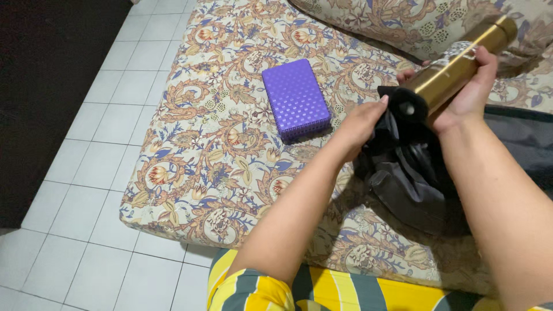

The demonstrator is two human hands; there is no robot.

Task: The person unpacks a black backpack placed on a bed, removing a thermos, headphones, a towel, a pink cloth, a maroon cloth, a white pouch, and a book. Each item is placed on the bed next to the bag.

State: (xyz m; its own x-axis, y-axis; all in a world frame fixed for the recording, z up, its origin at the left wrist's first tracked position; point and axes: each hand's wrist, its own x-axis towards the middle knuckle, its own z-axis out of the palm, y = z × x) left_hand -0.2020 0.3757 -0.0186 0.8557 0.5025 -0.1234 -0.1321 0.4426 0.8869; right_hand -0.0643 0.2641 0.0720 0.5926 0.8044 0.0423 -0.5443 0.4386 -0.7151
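Floral-patterned beige mattress (219, 167) lies on white square-tiled floor (98, 190); matching patterned pillow (391, 20) at its head; dark shadowed area (46, 86) far left.

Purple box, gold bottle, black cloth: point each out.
purple box (295, 98), head view, middle of its top face.
gold bottle (455, 69), head view, its bare side.
black cloth (403, 173), head view, its bunched folds.

1. The gold tube (455, 69) looks like metal, smooth and glossy, with a brushed sheen along its side.
2. The black cloth (403, 167) bunched at its end is thin fabric, matt with a faint satin gleam on the folds.
3. The purple box (295, 98) seems plastic, its top embossed with small shiny bumps.
4. The mattress (219, 155) wears a printed floral cloth, matt and woven.
5. The floor (98, 190) is pale glazed tile, smooth.
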